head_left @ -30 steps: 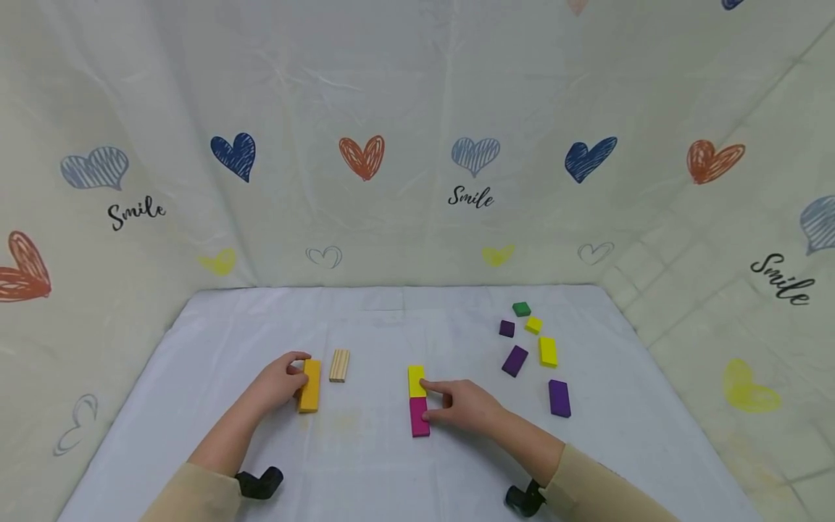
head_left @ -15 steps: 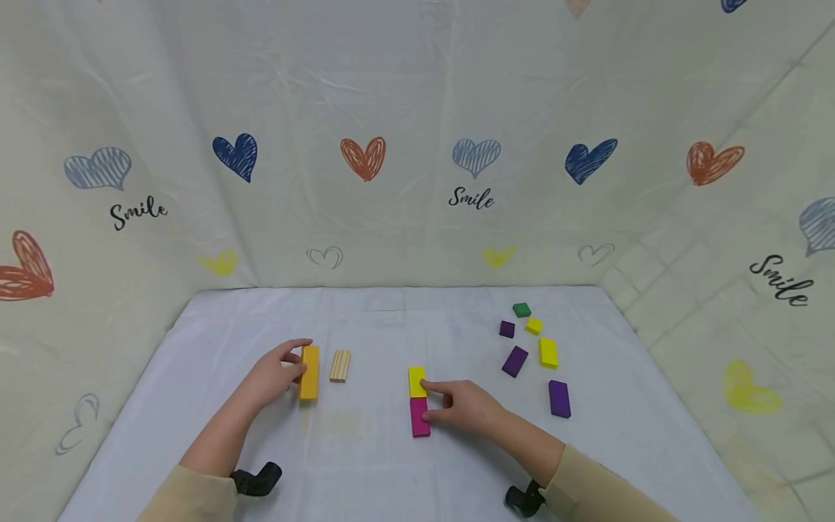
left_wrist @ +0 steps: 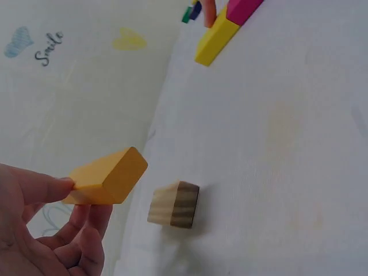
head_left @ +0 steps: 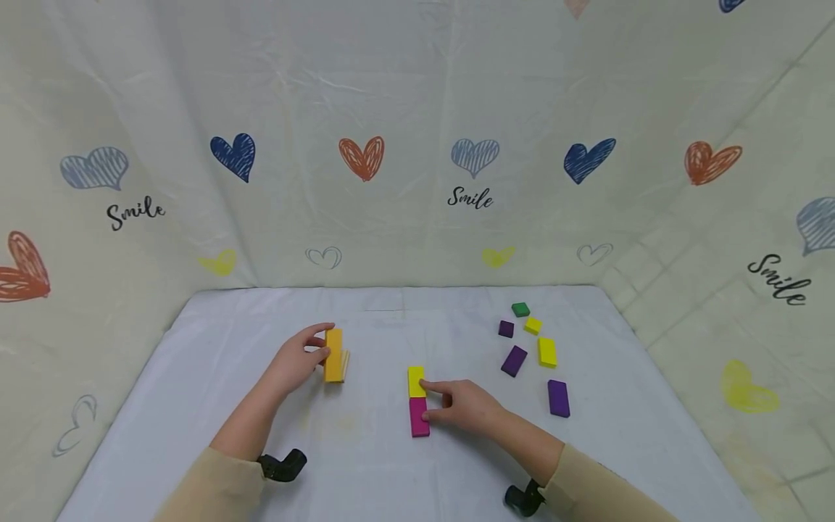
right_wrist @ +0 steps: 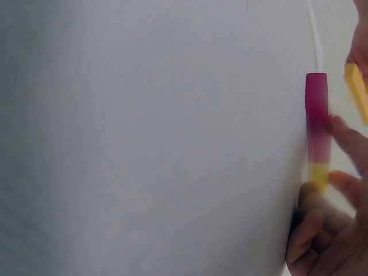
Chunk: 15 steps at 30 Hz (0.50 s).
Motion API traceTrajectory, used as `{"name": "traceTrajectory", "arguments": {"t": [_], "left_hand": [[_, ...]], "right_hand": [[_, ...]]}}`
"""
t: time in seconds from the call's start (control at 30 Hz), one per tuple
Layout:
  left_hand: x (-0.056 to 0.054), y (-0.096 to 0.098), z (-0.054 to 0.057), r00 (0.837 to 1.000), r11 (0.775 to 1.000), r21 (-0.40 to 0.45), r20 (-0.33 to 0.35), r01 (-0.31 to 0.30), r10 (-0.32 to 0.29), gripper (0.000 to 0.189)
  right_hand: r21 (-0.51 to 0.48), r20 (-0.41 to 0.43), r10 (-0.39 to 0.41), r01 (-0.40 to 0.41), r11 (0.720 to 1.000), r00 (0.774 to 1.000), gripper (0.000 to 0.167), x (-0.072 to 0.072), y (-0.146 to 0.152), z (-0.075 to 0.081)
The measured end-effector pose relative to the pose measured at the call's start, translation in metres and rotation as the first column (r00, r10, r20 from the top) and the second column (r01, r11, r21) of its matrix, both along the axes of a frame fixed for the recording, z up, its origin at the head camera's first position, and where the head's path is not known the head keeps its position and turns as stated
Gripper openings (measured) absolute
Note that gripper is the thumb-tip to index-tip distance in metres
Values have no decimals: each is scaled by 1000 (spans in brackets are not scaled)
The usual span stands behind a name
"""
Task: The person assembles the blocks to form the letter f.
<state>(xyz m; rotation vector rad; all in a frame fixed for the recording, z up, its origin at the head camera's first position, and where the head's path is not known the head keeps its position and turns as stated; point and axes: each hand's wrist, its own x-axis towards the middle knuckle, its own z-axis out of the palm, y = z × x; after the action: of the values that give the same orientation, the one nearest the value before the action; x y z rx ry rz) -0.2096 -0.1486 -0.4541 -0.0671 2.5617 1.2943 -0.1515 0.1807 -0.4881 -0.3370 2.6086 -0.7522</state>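
Observation:
My left hand pinches an orange rectangular block between thumb and fingers. In the left wrist view the block is held up off the white cloth, close by a striped bare-wood block. From the head view it partly covers that wooden block. At the middle of the table, a yellow block and a magenta block lie end to end in one line. My right hand touches their right side, its index finger extended to the yellow block and its thumb at the magenta one.
Over to the right lie a green block, a small purple block, a small yellow block, a larger yellow block and two longer purple blocks, one nearer. A printed cloth wall rises behind the table.
My left hand has lifted the orange block and carried it away from me and to the right, to the wooden block. The right hand and its two blocks have stayed put.

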Motion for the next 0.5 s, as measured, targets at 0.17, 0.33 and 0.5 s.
{"name": "traceTrajectory", "arguments": {"t": [0.17, 0.33, 0.5], "left_hand": [[-7, 14, 0, 1000, 999, 28, -19, 16, -16, 50], [-14, 31, -3, 1000, 999, 49, -20, 11, -10, 50], [-22, 52, -10, 999, 996, 88, -33, 4, -1, 49]], "right_hand": [[-4, 2, 3, -3, 1000, 1000, 65, 0, -1, 1], [-4, 5, 1, -1, 1000, 1000, 65, 1, -2, 2], [3, 7, -6, 6, 1000, 1000, 64, 0, -1, 1]]}}
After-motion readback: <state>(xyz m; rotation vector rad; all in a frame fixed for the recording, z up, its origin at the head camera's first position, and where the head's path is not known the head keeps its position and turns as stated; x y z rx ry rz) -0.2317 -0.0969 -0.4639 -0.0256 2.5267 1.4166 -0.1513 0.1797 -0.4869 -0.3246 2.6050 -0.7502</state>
